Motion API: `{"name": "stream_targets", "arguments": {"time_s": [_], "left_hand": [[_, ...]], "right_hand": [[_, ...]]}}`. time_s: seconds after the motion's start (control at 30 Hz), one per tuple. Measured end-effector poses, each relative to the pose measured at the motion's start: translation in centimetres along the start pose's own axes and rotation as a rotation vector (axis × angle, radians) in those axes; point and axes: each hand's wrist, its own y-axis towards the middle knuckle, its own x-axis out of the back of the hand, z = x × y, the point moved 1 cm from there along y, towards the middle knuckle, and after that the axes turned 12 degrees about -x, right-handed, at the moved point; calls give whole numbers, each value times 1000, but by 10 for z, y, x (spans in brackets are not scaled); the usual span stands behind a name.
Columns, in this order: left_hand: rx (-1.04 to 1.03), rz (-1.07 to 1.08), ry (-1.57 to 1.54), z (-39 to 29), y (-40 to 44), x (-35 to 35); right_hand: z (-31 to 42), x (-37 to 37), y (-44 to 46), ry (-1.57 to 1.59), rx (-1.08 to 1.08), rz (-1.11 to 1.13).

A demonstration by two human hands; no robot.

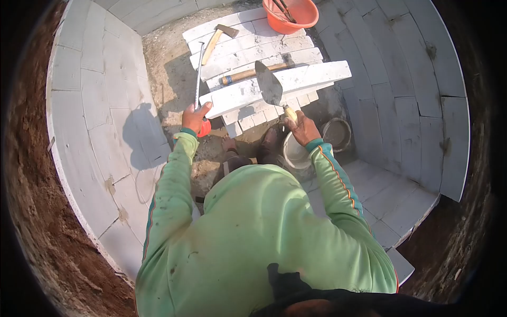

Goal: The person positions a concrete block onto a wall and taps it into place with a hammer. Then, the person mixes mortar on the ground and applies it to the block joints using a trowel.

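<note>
My left hand [193, 118] is closed around a red tape measure [204, 128], its pale blade [198, 76] drawn out away from me. The thumb of that hand is close to the left end of a long white block [232, 97]; whether it touches cannot be told. In my right hand [304, 128] is the pale handle of a pointed trowel [270, 84]. The trowel's grey blade points away from me, over the long block. This block lies across a stack of white blocks [232, 59].
On the stack are a hatchet [212, 46], a wooden-handled tool [256, 73] and an orange basin [288, 21] holding tools. Two buckets, one pale [297, 150] and one grey [336, 134], stand near my right arm. Block walls [95, 105] surround me, with bare earth outside.
</note>
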Motion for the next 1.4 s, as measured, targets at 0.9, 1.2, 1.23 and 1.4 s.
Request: {"name": "stream_targets", "arguments": {"time_s": [0.9, 1.2, 1.23, 1.4], "left_hand": [[-8, -25, 17, -4, -5, 2], [-11, -38, 45, 15, 4, 1], [-15, -23, 46, 3, 2, 1], [-10, -57, -41, -13, -9, -3]], "right_hand": [[76, 30, -12, -184, -88, -170], [73, 48, -3, -492, 65, -239], [79, 56, 1, -525, 96, -283], [88, 49, -30, -306, -57, -343]]}}
